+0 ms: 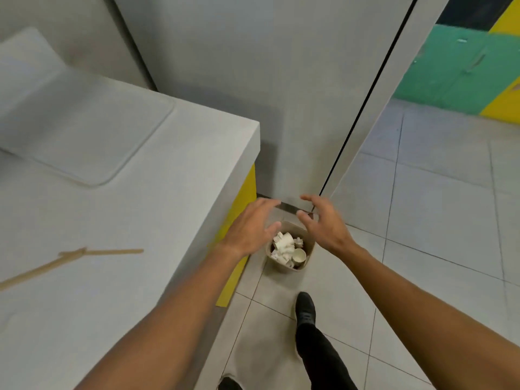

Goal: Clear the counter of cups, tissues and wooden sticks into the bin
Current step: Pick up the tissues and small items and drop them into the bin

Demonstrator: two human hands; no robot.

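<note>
– Well, far left first. What lies on the counter (157, 209)?
– Wooden sticks (70, 261), at 8 o'clock in the view. Long, thin, blurred. One runs toward 3 o'clock, another slants off toward 8 o'clock; they meet at one end. Count uncertain. At 10 o'clock, a clear mat (84, 130) with rounded corners lies flat on the grey top.
– Past the counter edge?
– A yellow side panel (239, 209) drops to the tiled floor (422, 192).
– Left hand (247, 232)?
– Reaching out beyond the counter corner, at 10 o'clock from the bin (281, 266). Fingers spread, loosely bent, holding nothing.
– The bin itself?
– Small, beige, standing on the floor just beside the yellow panel, at 5 o'clock from the middle of the view. Inside: white paper cups (298, 255) and crumpled tissues (281, 240), heaped up near the rim.
– Right hand (323, 223)?
– At 2 o'clock from the bin, palm turned toward the other hand. Fingers apart and slightly curved, nothing in them. Both hands look to be high over the bin, apart from each other.
– Anything below?
– A black shoe (305, 308) and a dark trouser leg at 6 o'clock from the bin.
– Far right?
– A green and yellow wall (464, 66) at 2 o'clock, behind a grey panel (253, 80).
</note>
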